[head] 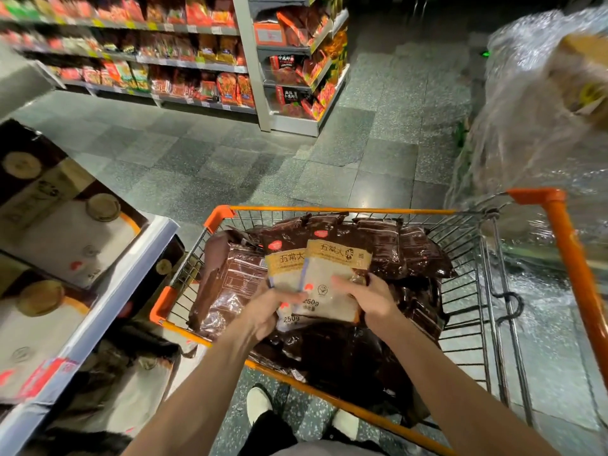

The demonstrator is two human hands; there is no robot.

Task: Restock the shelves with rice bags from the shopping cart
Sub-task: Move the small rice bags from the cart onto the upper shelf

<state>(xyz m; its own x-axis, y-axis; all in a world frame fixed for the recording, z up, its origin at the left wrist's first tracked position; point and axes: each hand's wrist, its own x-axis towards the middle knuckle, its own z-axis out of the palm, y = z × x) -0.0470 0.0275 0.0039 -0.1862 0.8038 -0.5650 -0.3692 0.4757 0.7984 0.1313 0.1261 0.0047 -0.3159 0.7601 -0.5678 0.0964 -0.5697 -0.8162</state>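
Above the orange wire shopping cart (342, 211), left hand (263, 311) and right hand (371, 301) grasp two small brown-and-clear plastic rice bags (324, 274); probably light, slippery, floppy, best pinched at lower edges

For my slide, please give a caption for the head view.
Both hands, left hand and right hand, lift two rice bags from the orange cart.
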